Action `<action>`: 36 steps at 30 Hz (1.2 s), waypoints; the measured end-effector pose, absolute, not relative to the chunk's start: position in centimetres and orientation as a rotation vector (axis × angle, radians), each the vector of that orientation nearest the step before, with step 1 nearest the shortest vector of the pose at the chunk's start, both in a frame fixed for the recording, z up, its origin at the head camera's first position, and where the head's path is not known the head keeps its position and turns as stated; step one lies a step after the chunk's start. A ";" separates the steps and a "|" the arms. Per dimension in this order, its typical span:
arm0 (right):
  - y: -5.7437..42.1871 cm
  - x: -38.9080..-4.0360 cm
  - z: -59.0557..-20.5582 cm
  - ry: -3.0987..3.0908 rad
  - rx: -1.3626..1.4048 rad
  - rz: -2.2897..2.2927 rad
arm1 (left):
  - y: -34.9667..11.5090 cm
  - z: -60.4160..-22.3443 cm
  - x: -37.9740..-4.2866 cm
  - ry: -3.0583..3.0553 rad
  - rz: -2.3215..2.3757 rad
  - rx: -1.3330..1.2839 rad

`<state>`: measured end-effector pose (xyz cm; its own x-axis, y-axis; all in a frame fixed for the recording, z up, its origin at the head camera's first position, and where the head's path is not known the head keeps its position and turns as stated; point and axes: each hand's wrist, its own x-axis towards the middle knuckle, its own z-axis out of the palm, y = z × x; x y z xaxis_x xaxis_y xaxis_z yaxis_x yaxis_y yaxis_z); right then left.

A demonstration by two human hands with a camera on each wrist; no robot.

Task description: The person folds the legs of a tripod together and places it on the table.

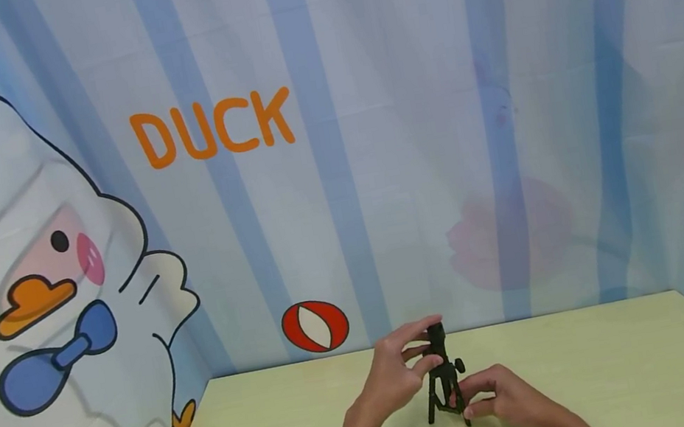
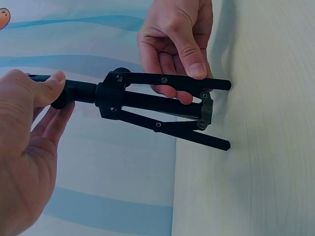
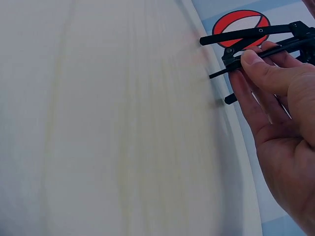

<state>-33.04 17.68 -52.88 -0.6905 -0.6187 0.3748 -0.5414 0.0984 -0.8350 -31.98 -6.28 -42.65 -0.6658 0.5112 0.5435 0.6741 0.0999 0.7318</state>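
A small black tripod (image 1: 443, 376) is upright at the table's middle, its legs partly spread. My left hand (image 1: 398, 365) grips the head at its top, with thumb and fingers on opposite sides, as the left wrist view also shows at the tripod's upper end (image 2: 81, 91). Lower down, my right hand (image 1: 505, 393) pinches one leg between thumb and fingers. In the right wrist view the right thumb lies along that leg near the brace (image 3: 231, 60), and the feet are close to the tabletop; contact cannot be told. A round knob (image 1: 459, 365) juts from the tripod's right side.
The pale yellow table (image 1: 280, 417) reaches back to a hanging blue-and-white striped cloth (image 1: 387, 161). Printed on the cloth are a large duck, the orange word DUCK (image 1: 213, 129) and a red-and-white ball (image 1: 316, 326). Cloth also hangs at the table's left and right sides.
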 end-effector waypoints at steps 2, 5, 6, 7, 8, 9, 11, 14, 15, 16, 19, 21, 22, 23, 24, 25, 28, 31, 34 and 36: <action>17.7 -33.0 -52.8 2.248 -1.175 -1.685 | -6.3 -42.6 -31.9 -2.221 -1.612 -1.200; 17.7 -32.8 -52.7 2.206 -1.137 -1.709 | -6.3 -42.6 -31.8 -2.234 -1.622 -1.196; 17.7 -32.8 -52.7 2.199 -1.127 -1.717 | -6.3 -42.6 -31.8 -2.234 -1.624 -1.196; 17.7 -32.7 -52.7 2.189 -1.116 -1.729 | -6.3 -42.6 -31.8 -2.235 -1.625 -1.195; 17.7 -32.7 -52.6 2.182 -1.108 -1.739 | -6.3 -42.6 -31.8 -2.234 -1.626 -1.196; 17.7 -32.7 -52.6 2.177 -1.100 -1.747 | -6.3 -42.5 -31.8 -2.234 -1.626 -1.194; 17.7 -32.7 -52.6 2.176 -1.087 -1.757 | -6.3 -42.5 -31.9 -2.235 -1.623 -1.190; 17.7 -32.7 -52.5 2.190 -1.094 -1.751 | -6.3 -42.5 -31.9 -2.238 -1.619 -1.185; 17.7 -32.6 -52.5 2.191 -1.101 -1.746 | -6.3 -42.5 -31.9 -2.239 -1.618 -1.186; 17.7 -32.6 -52.4 2.190 -1.109 -1.740 | -6.3 -42.5 -31.9 -2.241 -1.618 -1.187; 17.8 -32.6 -52.4 2.174 -1.132 -1.725 | -6.4 -42.5 -31.9 -2.248 -1.618 -1.188; 17.9 -32.6 -52.3 2.173 -1.152 -1.722 | -6.4 -42.5 -31.9 -2.256 -1.630 -1.181; 17.8 -32.6 -52.3 2.173 -1.161 -1.726 | -6.4 -42.5 -31.9 -2.260 -1.636 -1.176; 17.8 -32.6 -52.3 2.174 -1.170 -1.730 | -6.4 -42.5 -31.9 -2.263 -1.643 -1.172; 17.8 -32.7 -52.3 2.179 -1.179 -1.732 | -6.4 -42.5 -31.9 -2.265 -1.649 -1.169; 17.8 -32.7 -52.3 2.186 -1.187 -1.733 | -6.4 -42.5 -31.9 -2.267 -1.655 -1.165; 17.6 -32.8 -52.3 2.210 -1.215 -1.726 | -6.4 -42.5 -31.9 -2.268 -1.656 -1.165; 17.5 -32.9 -52.4 2.243 -1.239 -1.708 | -6.4 -42.4 -31.9 -2.269 -1.647 -1.168; 17.4 -32.9 -52.5 2.279 -1.270 -1.704 | -6.5 -42.4 -31.9 -2.266 -1.647 -1.167; 17.3 -32.9 -52.6 2.300 -1.292 -1.704 | -6.5 -42.4 -31.8 -2.264 -1.651 -1.164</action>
